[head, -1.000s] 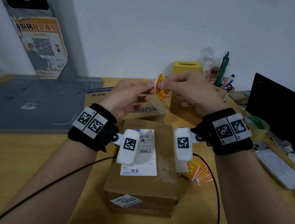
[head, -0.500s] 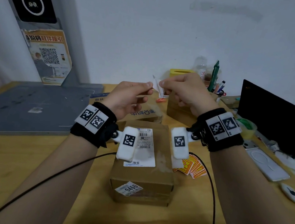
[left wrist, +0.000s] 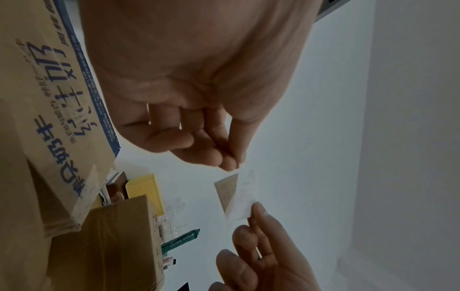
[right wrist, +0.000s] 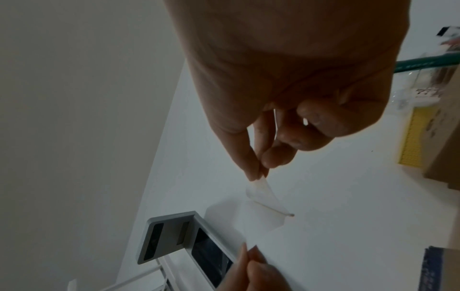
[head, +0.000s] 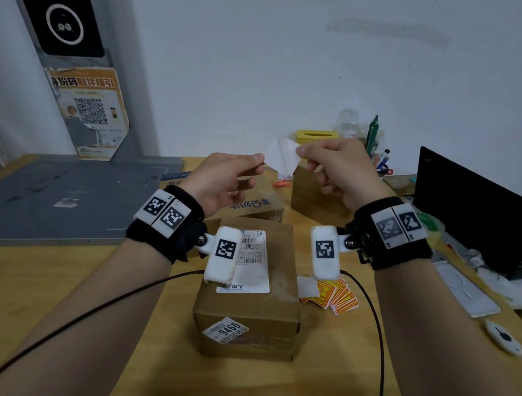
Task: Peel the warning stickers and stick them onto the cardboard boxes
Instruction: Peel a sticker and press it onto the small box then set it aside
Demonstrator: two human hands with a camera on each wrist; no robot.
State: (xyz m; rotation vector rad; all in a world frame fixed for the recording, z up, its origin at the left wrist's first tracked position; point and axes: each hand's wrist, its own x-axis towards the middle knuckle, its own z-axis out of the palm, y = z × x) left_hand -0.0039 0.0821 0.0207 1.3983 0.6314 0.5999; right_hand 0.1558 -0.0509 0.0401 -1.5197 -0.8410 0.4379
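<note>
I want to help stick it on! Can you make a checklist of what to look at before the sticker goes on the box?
1. Left hand pinches one edge of the sticker: ok.
2. Right hand pinches the other edge: ok.
3. Sticker fully off its backing: cannot tell, the two layers look partly joined.
4. Cardboard box sits below the hands on the table: ok.
5. Bare cardboard beside the shipping label: ok.
6. Sticky side faces down: cannot tell.
</note>
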